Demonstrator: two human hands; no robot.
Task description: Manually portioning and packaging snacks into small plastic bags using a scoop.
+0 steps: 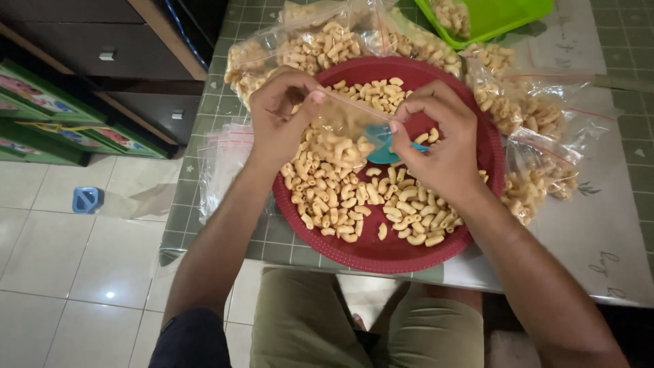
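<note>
The left hand (276, 119) is pinching the top edge of a small clear bag (344, 126) between thumb and forefinger, and the right hand (439, 140) is pinching the same edge at its other end, so the bag is hanging between the two grips over the red round tray (477, 225). Left of the left grip, a stack of empty clear bags (225, 157) is lying flat on the table (599, 238), partly under the tray's rim. Below both grips, loose macaroni pieces (340, 194) are spreading across the tray. Beyond the grips, filled bags of macaroni (306, 44) are crowding the tray's far rim, and more filled bags (535, 129) are piling up right of the right grip. A teal scoop (378, 146) is lying just under the right grip, mostly hidden by the fingers and the bag, so its shape is hard to make out. A green tub (504, 17) is cut off at the top edge. The table is wearing a green tiled cover, standing on a pale tiled floor (82, 272) beside a dark cabinet (102, 48), with a small blue object (86, 199) lying on the floor.
</note>
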